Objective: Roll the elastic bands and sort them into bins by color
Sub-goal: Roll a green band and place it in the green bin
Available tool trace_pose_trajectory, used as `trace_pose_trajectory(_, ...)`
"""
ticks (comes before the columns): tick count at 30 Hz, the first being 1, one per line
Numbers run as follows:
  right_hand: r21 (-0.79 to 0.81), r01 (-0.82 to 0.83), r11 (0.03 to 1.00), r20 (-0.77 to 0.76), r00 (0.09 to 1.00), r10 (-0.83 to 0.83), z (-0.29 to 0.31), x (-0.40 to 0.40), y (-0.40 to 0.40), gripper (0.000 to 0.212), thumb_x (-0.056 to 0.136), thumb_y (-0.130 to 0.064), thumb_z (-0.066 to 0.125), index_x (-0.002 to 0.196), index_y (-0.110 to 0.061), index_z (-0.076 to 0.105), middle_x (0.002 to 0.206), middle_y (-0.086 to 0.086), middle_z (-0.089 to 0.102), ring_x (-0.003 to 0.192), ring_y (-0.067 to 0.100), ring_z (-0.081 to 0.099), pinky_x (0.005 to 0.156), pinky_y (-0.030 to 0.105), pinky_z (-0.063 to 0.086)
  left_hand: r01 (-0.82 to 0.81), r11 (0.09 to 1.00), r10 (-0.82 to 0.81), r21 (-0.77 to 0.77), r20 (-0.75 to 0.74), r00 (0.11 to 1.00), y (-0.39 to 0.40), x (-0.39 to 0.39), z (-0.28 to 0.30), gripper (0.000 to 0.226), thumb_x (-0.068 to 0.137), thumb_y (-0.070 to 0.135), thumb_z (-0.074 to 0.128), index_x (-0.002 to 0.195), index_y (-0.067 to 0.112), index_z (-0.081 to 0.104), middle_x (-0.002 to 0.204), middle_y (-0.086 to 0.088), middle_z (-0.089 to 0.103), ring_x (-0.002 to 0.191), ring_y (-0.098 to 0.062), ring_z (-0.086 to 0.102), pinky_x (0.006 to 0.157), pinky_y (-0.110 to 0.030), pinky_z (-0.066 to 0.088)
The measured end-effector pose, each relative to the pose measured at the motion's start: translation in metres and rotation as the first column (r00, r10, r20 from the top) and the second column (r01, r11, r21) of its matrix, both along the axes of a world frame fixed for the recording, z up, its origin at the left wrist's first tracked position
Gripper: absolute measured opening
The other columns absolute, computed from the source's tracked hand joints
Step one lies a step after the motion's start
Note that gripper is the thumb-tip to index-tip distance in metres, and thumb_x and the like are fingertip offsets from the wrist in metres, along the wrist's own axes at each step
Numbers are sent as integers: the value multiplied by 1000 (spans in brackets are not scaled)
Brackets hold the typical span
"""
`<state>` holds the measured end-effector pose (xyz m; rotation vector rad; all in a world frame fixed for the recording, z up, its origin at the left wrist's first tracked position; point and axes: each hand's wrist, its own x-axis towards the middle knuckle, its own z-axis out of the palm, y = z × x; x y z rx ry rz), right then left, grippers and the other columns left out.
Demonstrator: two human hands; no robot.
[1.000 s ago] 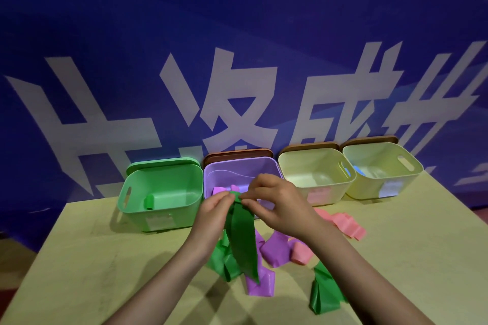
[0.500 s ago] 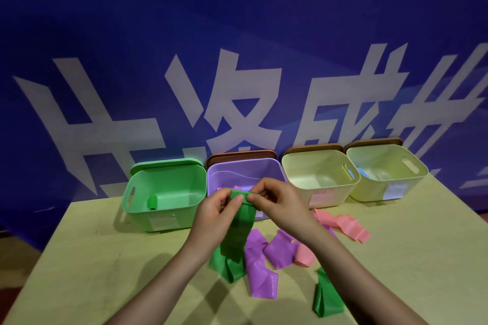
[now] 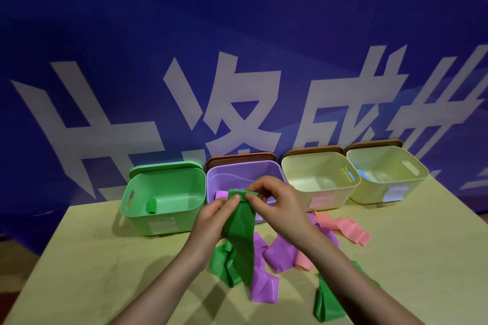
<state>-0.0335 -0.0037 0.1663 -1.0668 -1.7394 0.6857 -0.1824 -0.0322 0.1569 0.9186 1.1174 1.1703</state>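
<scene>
Both the left hand (image 3: 214,215) and right hand (image 3: 274,202) pinched the top end of the green band (image 3: 239,235), its length hanging toward the table's (image 3: 92,258) near edge. Apparently a first fold; the green bin (image 3: 169,219) stood nearer the left hand.

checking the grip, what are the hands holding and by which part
Both the left hand and right hand pinch the green band at its top end; the rest hangs down.

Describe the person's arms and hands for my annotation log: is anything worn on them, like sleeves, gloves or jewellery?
Both forearms are bare all the way to the bottom edge of the picture; no sleeve shows. The left hand and right hand wear no gloves, and no ring, watch or bracelet is visible.
</scene>
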Motion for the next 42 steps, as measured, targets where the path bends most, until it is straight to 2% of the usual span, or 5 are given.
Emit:
trace_pose_trajectory(10,312,-132,941,361,932,11,-10,5,1,17,86,-23,60,90,-12,71,79,0,62,77,16,56,65,30,46,-30,994,41,-106,106,993,1,-1,-3,26,96,4,40,91,-5,65,93,-27,67,81,-32,64,80,-41,52)
trace_pose_trajectory(16,317,-242,917,449,890,80,-9,19,4,21,90,-24,60,99,-11,74,86,0,63,83,14,56,71,25,46,18,998,-19,-56,-28,999,-4,-1,-5,19,85,30,62,90,17,75,96,-17,72,94,-31,65,98,-53,43)
trace_pose_trajectory(25,-128,-68,989,112,990,83,-14,12,-2,19,85,-31,65,102,-29,69,86,-23,65,82,1,62,74,18,49,7,993,17,119,-194,981,2,-1,-2,19,97,10,49,101,-2,63,100,-30,65,86,-28,62,81,-44,49)
trace_pose_trajectory(35,-71,54,996,-17,998,-55,-11,0,-5,14,78,-23,61,71,-34,55,65,-13,59,61,5,56,60,18,45,6,912,174,410,-401,899,2,8,0,37,86,39,51,77,3,53,68,-20,49,61,-29,43,57,-40,39)
trace_pose_trajectory(42,-149,48,988,-150,986,-71,-13,0,-6,16,80,-17,65,74,-32,65,70,-11,66,67,8,59,67,23,49,48,998,-43,49,-93,995,3,5,2,10,95,15,52,94,11,61,80,-6,63,72,-13,60,64,-29,47)
